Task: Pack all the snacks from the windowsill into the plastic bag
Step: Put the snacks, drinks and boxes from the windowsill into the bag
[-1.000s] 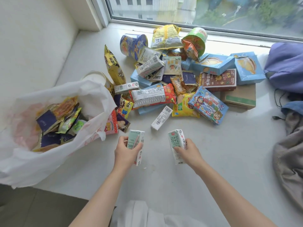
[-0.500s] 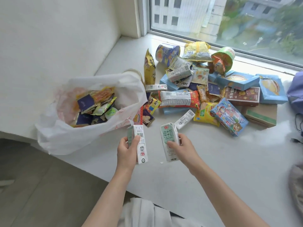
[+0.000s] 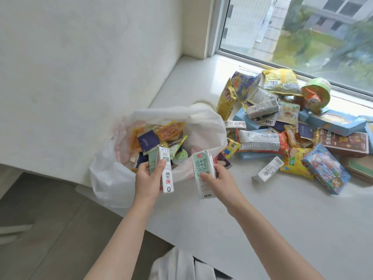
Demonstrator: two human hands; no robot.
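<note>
The left grip [image 3: 149, 178] curls round a milk carton [image 3: 166, 172] above the open bag [image 3: 107, 178]. The right grip [image 3: 221, 179] pinches a second carton [image 3: 202, 170] beside the bag's rim. More snacks [image 3: 262, 138] lie piled on the windowsill [image 3: 272, 219].

White wall [image 3: 80, 67] on my left. Window [image 3: 262, 27] ahead to my right, daylight coming through, buildings [image 3: 333, 11] and greenery [image 3: 298, 47] outside. White windowsill [image 3: 282, 229] under it, glossy. Grey-brown floor [image 3: 50, 229] down by my left side.
</note>
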